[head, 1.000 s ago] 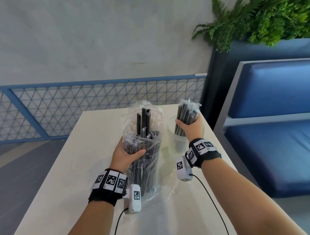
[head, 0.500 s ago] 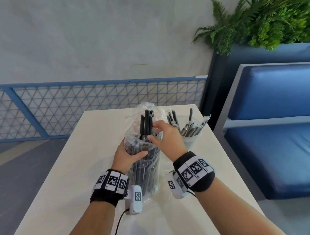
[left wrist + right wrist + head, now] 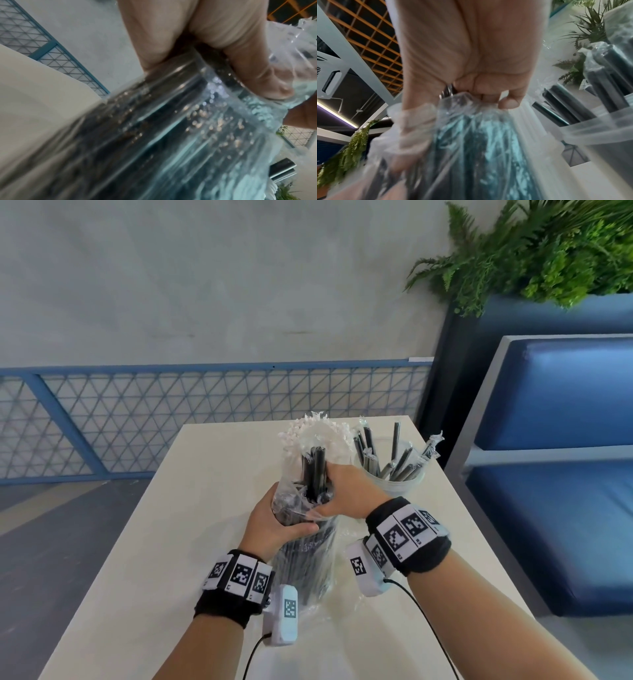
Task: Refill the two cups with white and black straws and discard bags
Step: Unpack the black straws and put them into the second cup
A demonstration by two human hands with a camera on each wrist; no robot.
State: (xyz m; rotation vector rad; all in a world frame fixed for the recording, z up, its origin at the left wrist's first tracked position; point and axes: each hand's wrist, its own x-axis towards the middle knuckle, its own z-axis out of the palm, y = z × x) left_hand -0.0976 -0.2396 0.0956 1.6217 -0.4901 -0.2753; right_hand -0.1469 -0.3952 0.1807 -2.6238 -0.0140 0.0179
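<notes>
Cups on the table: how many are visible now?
1. The translucent plastic cup of black straws stands on the pale table, right of the clear plastic bag. A second may hide behind the bag, where white straw tips show.

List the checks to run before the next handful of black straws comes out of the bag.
1. Bag steady: ok. The left hand grips the bag of black straws, upright on the table.
2. Grip on straws: ok. The right hand is in the bag's mouth, fingers curled round a bunch of black straws.
3. Room in the cup: ok. The cup holds a loose fan of wrapped black straws, with gaps.
4. Path to the cup: ok. It stands just right of the bag, nothing between.
5. Second cup and white straws: cannot tell, only something white shows behind the bag.
6. Place to discard bags: cannot tell, none in view.
</notes>
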